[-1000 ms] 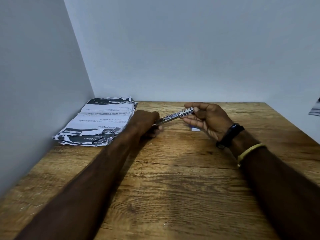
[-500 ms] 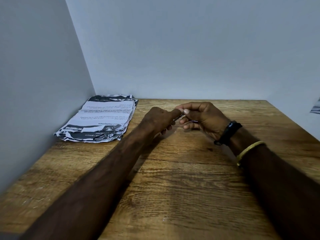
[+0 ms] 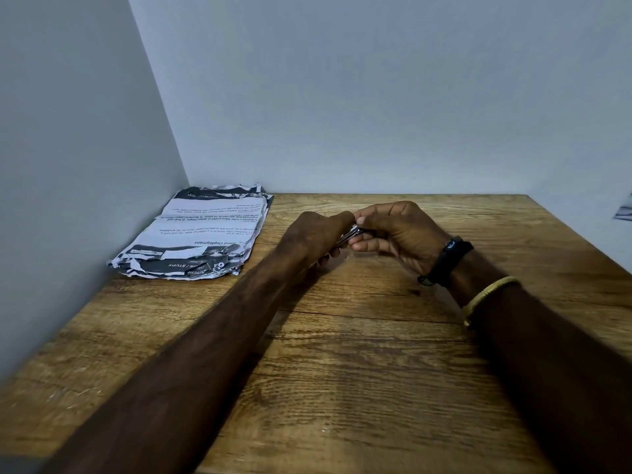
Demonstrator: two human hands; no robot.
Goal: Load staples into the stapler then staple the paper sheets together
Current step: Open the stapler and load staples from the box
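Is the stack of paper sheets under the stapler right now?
No, the paper sheets lie untouched in the table's far left corner, apart from both hands.

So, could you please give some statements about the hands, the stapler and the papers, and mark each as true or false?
1. Both hands, left hand and right hand, hold the metal stapler. True.
2. The paper sheets lie under the stapler. False: they lie apart, near the left wall.
3. The right wrist wears a black band. True.
4. The stapler rests flat on the wooden table. False: it is held above it.
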